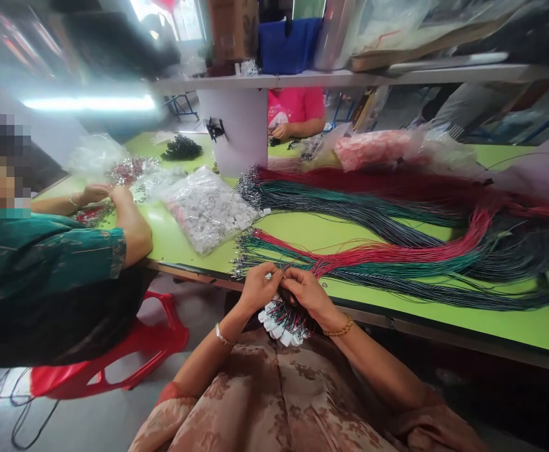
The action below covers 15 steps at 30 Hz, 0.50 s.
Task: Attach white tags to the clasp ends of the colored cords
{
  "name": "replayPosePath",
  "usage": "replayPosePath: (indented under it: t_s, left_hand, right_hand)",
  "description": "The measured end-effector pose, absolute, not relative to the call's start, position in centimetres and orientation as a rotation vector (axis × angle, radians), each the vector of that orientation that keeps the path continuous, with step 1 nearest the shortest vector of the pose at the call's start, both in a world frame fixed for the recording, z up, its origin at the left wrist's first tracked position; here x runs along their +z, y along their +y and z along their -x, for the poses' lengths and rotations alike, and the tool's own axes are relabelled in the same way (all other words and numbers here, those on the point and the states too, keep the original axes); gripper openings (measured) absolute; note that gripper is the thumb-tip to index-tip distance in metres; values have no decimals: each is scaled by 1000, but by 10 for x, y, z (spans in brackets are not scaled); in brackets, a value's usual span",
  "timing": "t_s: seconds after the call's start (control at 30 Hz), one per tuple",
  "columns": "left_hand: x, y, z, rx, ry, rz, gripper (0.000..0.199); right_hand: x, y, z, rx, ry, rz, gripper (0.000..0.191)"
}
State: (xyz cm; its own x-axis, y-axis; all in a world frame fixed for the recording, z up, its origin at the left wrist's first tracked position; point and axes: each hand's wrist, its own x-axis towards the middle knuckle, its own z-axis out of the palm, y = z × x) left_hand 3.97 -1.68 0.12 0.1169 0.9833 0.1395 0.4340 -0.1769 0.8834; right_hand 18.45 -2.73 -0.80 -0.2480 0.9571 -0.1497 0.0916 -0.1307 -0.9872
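Head view: I see the bunch of white connectors [284, 325] on short wires [298, 314] just below the two hands, over the lap and in front of the table [312, 231]; the left hand [258, 287] is closed, thumb and forefinger pinched, a small white plug [268, 275] showing between its fingers; the right hand [308, 292] is curled, thumb and forefinger pressed together on the wires; the fingertips of both hands meet or nearly meet, and from here I cannot tell how many strands each grips.

Just beyond the hands, I have red strands [387, 253], green strands [420, 270] and dark strands [397, 294] lying along the table, silvery ends toward the left; a second sheaf [373, 186] lies behind; left of it sits a clear bag [211, 213] of white parts, with a black pile [183, 147] and an upright panel [237, 150] farther back; a pink bag [373, 150] lies at the far right.

To my left I see a co-worker in teal [67, 251], hands together near small red parts [93, 215], a red stool [166, 339] beneath; across the table is a person in pink [303, 103]; above, a shelf [350, 78] carries a blue bin [288, 47].
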Motion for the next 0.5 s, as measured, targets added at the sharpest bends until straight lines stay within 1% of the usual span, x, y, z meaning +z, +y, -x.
replayPosePath:
  t_s: [0.1,0.3,0.37,0.43,0.5]
  left_hand:
    - [-4,-22,-48,1065,1416,-1671,30]
    - [5,-33,-63,1039,1325,-1659,32]
    - [7,-29,-65,1048,1374,-1685,31]
    - [7,-21,-64,1072,1515,-1687,30]
    - [8,-14,-60,1064,1613,-1667,30]
  right_hand:
    - [-7,-33,-186,1407,-1406,1265,26]
    - [8,-47,-209,1462,-1449,1196,28]
    - [20,-58,-218,1481,-1558,1108,27]
    - [35,-72,-224,1475,-1738,933,24]
    - [52,-81,-229,1422,-1864,792,24]
